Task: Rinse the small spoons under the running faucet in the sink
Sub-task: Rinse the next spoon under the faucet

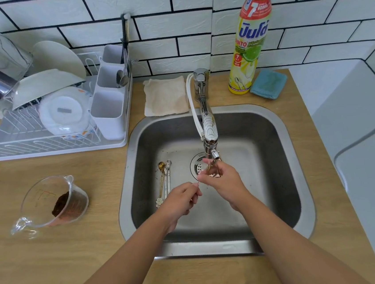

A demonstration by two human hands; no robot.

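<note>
Both hands share one small spoon (211, 170) beneath the faucet (210, 137): my right hand (223, 182) pinches its bowl end, my left hand (180, 200) its handle tip. Three more spoons (165, 181) lie on the sink (262, 134) floor, seemingly awaiting rinsing.

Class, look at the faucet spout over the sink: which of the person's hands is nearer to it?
The right hand is nearer, just below the faucet spout, fingers at the outlet. The left hand is lower and to the left, over the sink floor.

Wooden counter (55, 259), dish rack (50, 142), measuring cup (54, 202), cloth (165, 96)
</note>
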